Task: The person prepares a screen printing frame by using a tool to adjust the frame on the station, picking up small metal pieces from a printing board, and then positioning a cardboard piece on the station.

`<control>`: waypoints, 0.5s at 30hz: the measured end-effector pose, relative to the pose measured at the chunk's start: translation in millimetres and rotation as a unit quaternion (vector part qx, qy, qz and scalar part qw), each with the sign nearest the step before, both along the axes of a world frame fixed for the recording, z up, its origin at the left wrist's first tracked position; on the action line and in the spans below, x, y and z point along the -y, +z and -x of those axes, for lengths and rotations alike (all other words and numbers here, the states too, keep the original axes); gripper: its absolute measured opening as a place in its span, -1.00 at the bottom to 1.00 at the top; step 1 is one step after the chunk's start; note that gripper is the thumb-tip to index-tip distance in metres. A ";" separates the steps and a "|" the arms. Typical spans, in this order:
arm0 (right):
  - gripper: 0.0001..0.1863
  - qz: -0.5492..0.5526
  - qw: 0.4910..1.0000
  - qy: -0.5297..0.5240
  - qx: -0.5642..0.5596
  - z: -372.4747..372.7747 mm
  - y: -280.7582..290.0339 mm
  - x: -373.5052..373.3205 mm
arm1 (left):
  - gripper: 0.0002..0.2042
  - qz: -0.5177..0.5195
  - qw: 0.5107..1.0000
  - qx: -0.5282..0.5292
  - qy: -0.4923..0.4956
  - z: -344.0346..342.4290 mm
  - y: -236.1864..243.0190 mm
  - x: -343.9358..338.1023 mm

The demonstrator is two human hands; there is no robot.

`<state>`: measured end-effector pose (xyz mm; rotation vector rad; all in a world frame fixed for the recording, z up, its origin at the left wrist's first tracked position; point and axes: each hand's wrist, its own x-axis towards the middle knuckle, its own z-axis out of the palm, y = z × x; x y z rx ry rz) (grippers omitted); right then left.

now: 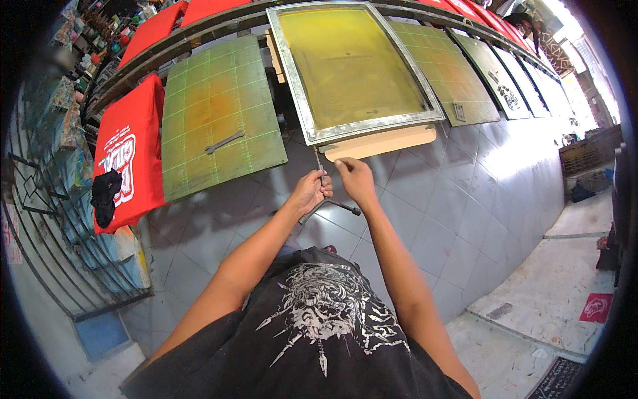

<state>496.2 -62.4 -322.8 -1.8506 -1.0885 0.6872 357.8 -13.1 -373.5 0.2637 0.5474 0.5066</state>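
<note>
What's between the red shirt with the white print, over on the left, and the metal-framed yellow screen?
In the head view, a green gridded board lies between the red shirt and the screen, with a wrench on it.

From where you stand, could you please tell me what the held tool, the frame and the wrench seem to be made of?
Tool in the left hand: probably steel, dark, judging by its slim, straight rods. Frame: likely aluminium, dull finish, from its silvery, blotchy surface. Wrench: apparently steel, matte, from its grey colour.
</note>
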 end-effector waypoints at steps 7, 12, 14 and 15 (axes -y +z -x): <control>-0.70 0.152 0.987 0.039 -0.034 22.9 -27.8 -52.5 | -0.85 0.002 0.998 0.054 -0.042 6.2 -16.4 -7.9; -0.74 0.138 0.981 0.023 -0.131 24.8 -43.7 -55.0 | -0.95 -0.106 0.993 -0.024 -0.042 5.7 -21.5 -5.4; -0.76 0.130 0.976 -0.005 -0.173 31.0 -40.4 -53.6 | -0.94 -0.181 0.979 -0.085 -0.040 4.2 -48.5 3.1; -0.77 0.108 0.975 -0.029 -0.191 28.9 -46.4 -50.0 | -0.93 -0.219 0.968 -0.113 -0.047 0.8 -59.1 9.4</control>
